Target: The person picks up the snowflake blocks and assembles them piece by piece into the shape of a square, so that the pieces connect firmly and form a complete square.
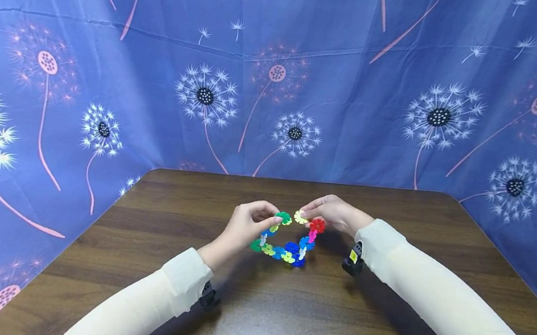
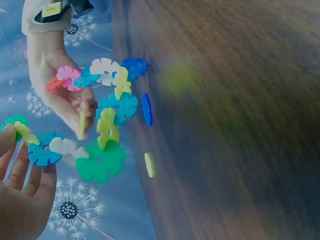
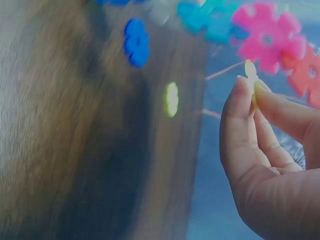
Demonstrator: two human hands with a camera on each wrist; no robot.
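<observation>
A chain of flower-shaped plastic discs (image 1: 278,252) in green, yellow, blue, white, pink and red curves between both hands in the head view. My left hand (image 1: 247,222) pinches the green disc (image 1: 284,217) at one end. A yellow disc (image 3: 250,70) is pinched between the thumb and fingers of my right hand (image 1: 333,212), edge-on in the right wrist view. Beside it is the red disc (image 1: 318,226), the chain's other end; whether the yellow disc joins it I cannot tell. A gap separates the yellow disc from the green one.
A loose blue disc (image 3: 136,42) and a yellow-green disc (image 3: 172,100) lie on the brown wooden table (image 1: 274,315). Behind the table's far edge hangs a blue cloth (image 1: 360,89) with a dandelion print.
</observation>
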